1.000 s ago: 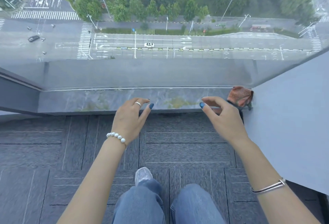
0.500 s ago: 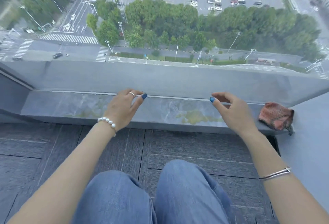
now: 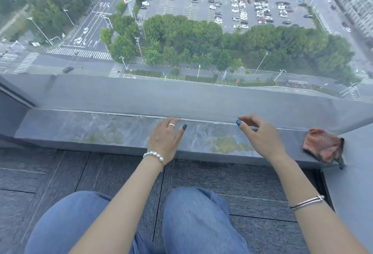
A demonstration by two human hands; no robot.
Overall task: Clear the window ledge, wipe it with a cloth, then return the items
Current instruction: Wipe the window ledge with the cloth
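A low grey marble window ledge [image 3: 96, 130] runs across the middle of the view below a large glass pane. A crumpled reddish cloth [image 3: 323, 145] lies at the ledge's right end, against the grey side wall. My left hand [image 3: 165, 140] hovers over the ledge's middle, fingers spread, holding nothing. My right hand [image 3: 260, 134] hovers a little to the right, fingers loosely curled and empty, well left of the cloth. No other items are visible on the ledge.
A grey side wall [image 3: 355, 173] closes off the right. Dark grey carpet tiles [image 3: 60, 175] cover the floor in front of the ledge. My knees in blue jeans [image 3: 197, 215] are near the bottom. Streets and trees lie far below the glass.
My view has tilted up and moved nearer the ledge. Both hands have moved from the floor edge to over the ledge. The cloth has stayed in the right corner.
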